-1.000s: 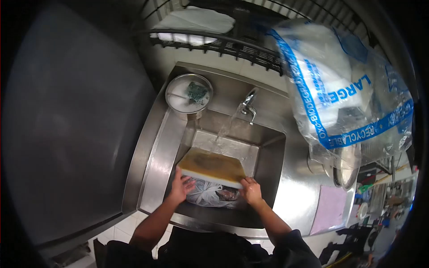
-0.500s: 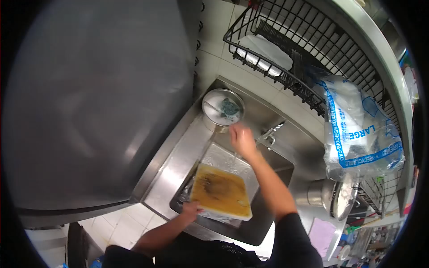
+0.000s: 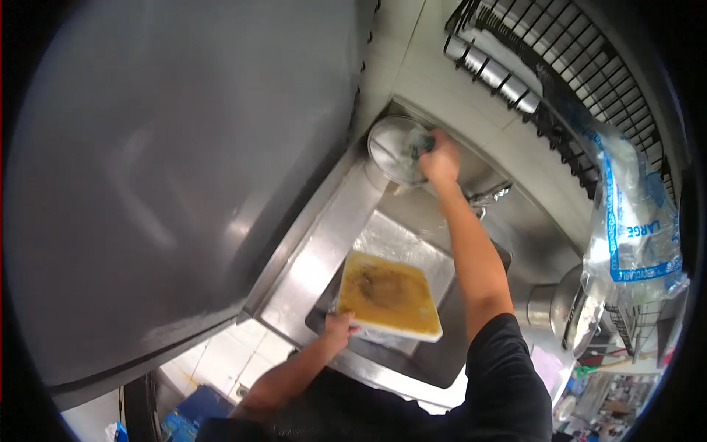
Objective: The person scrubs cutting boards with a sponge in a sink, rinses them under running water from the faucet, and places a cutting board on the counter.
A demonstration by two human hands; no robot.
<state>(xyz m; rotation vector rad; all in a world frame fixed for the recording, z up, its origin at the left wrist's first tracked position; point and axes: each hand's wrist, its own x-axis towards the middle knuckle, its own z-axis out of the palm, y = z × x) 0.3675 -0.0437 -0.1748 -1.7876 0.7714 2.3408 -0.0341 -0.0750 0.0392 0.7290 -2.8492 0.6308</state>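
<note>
My left hand (image 3: 341, 329) is closed on the near left edge of a white rectangular tray (image 3: 394, 298), whose upper face is coated yellow-brown with a dark patch. It is held at a tilt over the sink (image 3: 460, 353). Farther off, my right hand (image 3: 442, 158) has its fingers round a dark green scouring pad (image 3: 420, 143) at the right rim of a round metal pot (image 3: 378, 171). Whitish, sudsy liquid fills the pot, and a thin handle-like piece lies in it. Some of the right fingers are hidden behind the hand.
A tap (image 3: 492, 194) rises behind the sink. Under the tray lies a clear-wrapped sheet or container (image 3: 390, 236). A black wire rack (image 3: 508, 66) and a hanging plastic bag (image 3: 637, 221) are at the upper right. Metal pots (image 3: 549, 303) stand right, and a large grey panel (image 3: 177, 169) fills the left.
My right hand has reached up to the pot and taken hold of the scouring pad. My left hand keeps its grip on the tray. The whole view has shifted.
</note>
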